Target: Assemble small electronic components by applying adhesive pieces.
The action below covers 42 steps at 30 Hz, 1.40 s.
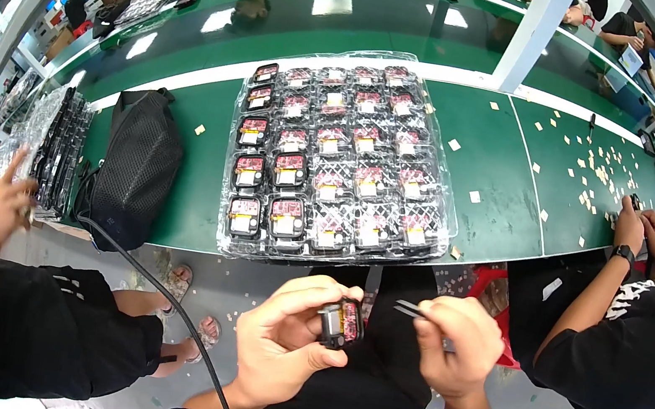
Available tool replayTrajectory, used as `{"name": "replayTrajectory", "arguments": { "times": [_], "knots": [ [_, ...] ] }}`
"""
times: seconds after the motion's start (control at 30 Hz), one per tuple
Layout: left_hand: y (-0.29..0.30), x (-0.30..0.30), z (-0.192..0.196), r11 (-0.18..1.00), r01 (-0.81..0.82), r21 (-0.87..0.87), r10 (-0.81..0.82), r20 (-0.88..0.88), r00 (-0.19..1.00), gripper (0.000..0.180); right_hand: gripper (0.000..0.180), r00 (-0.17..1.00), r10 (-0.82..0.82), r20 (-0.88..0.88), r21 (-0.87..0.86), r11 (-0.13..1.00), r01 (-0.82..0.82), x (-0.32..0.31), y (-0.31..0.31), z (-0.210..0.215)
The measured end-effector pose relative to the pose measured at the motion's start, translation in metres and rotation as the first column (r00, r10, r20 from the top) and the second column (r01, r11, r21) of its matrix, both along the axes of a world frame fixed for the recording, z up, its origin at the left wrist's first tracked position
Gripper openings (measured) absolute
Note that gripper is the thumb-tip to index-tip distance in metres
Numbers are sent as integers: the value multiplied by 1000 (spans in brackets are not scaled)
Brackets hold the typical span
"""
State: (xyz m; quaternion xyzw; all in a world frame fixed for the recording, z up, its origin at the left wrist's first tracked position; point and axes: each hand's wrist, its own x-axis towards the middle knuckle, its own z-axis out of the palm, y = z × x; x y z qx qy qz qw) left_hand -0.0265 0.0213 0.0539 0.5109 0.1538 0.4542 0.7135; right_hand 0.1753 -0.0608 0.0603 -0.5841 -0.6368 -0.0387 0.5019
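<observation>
got my left hand [284,335] pinched on a black device [343,324], lower middle of the frame, right hand [455,342] clamped on tweezers [413,310] just right of it, tips apart; past that, mid-frame, a clear tray [226,243] of similar devices [286,217] on the green table [505,206], black bag [133,171] left of it
</observation>
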Motion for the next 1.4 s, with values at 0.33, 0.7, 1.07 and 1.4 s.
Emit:
{"name": "replayTrajectory", "arguments": {
  "times": [0.33, 0.7, 1.07, 1.4],
  "knots": [
    [127, 21, 40, 734, -329, 594, 589, -317, 743, 36, 11, 816, -392, -425, -164, 920, 357, 98, 51, -34],
    [164, 46, 31, 426, 79, 901, 853, -429, 297, 21, 11, 805, -386, -450, -199, 922, 331, 104, 55, -48],
    [151, 51, 39, 424, 322, 846, 841, -500, 206, 38, 12, 812, -383, -442, -230, 923, 310, 107, 58, -48],
    [97, 55, 43, 425, 296, 855, 686, -518, 512, 61, 11, 786, -421, -452, -286, 903, 319, 109, 55, -50]
  ]
}}
